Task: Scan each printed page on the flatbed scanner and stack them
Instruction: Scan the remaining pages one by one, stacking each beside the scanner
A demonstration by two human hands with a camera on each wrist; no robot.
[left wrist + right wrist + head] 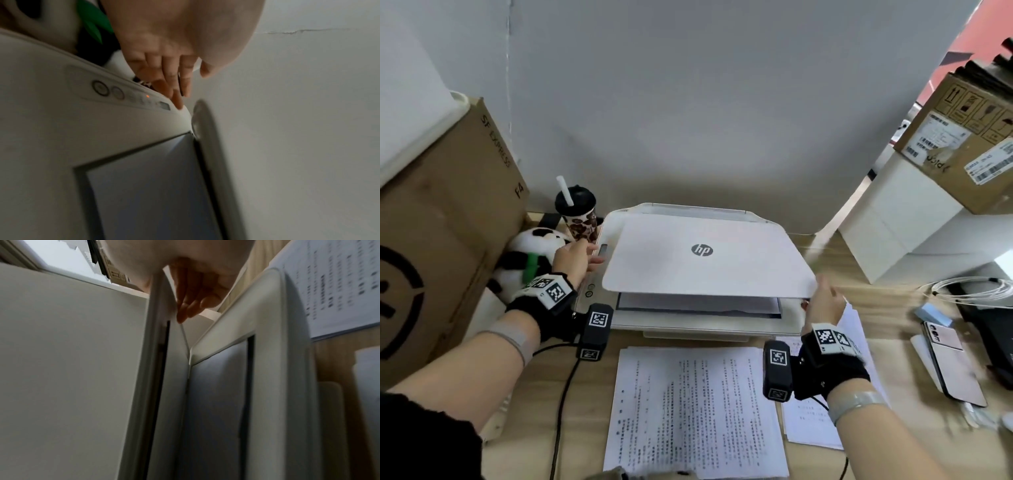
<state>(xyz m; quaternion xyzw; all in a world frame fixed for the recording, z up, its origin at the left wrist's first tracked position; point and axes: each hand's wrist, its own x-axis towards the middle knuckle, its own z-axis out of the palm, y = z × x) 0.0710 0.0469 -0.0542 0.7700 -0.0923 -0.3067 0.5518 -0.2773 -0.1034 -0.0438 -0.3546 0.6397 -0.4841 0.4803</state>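
- Right hand [823, 303] pinches the lid [705, 257] corner at 3 o'clock; left hand [573, 258], fingers loose, hovers at 9.
- Page [698, 305] lies beneath, long axis left-right.

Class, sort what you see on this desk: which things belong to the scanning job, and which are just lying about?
Belong to the job:
white HP flatbed scanner, its white lid part-raised
right hand holding the lid's corner
left hand by the control panel
printed page stack

Lying about:
plush panda
patterned drink cup with straw
brown cardboard box
pink phone
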